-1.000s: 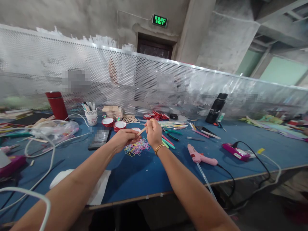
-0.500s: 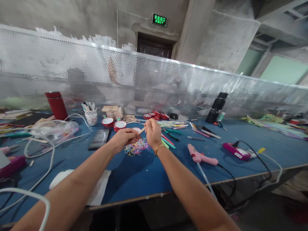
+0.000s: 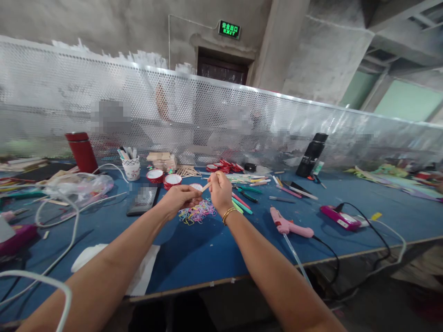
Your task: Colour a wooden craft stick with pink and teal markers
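Between my two hands is a pale wooden craft stick (image 3: 206, 186), held above the table. My left hand (image 3: 182, 197) pinches its near-left end with thumb and fingers. Closed around the other end is my right hand (image 3: 220, 190), with a gold bracelet on the wrist; its fingers hide that end. Just beneath the hands lies a pile of colourful rubber bands (image 3: 197, 212). Red-edged round rolls (image 3: 172, 180) sit behind my left hand. Beside my right hand are pink and green markers (image 3: 242, 203) and pliers with dark green handles (image 3: 247, 193).
A pink glue gun (image 3: 289, 225) with its cord lies to the right, near a purple power box (image 3: 341, 217). A black phone (image 3: 142, 201), paper cup of pens (image 3: 130, 168) and red flask (image 3: 82, 153) stand left. A black bottle (image 3: 312, 156) stands by the perforated screen (image 3: 214, 120).
Almost nothing differs. Both hands keep their hold on the craft stick, with only a very slight shift of the fingers.
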Demonstrator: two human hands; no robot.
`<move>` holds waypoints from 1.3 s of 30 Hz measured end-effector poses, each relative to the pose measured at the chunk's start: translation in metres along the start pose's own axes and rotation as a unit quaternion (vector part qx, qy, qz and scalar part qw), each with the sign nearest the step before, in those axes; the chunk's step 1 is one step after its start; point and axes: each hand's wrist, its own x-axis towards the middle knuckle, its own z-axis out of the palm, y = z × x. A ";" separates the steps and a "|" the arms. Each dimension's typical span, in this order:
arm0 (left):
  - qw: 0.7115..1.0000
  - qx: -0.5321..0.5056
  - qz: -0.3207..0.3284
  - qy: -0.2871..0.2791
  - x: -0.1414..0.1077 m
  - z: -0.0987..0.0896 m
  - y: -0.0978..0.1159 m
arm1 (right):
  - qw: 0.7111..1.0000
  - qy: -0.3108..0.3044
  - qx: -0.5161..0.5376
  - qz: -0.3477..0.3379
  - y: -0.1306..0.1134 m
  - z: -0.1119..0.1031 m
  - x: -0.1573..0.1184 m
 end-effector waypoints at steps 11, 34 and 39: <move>0.999 -0.028 -0.015 -0.017 0.001 -0.002 -0.001 | 1.000 0.004 -0.011 -0.009 0.002 -0.002 0.001; 0.999 -0.035 -0.025 -0.022 0.002 -0.003 -0.003 | 1.000 -0.007 0.001 -0.003 0.004 0.001 0.000; 0.997 -0.062 -0.035 -0.042 0.001 -0.004 -0.001 | 0.999 0.002 0.021 0.030 0.012 0.001 0.003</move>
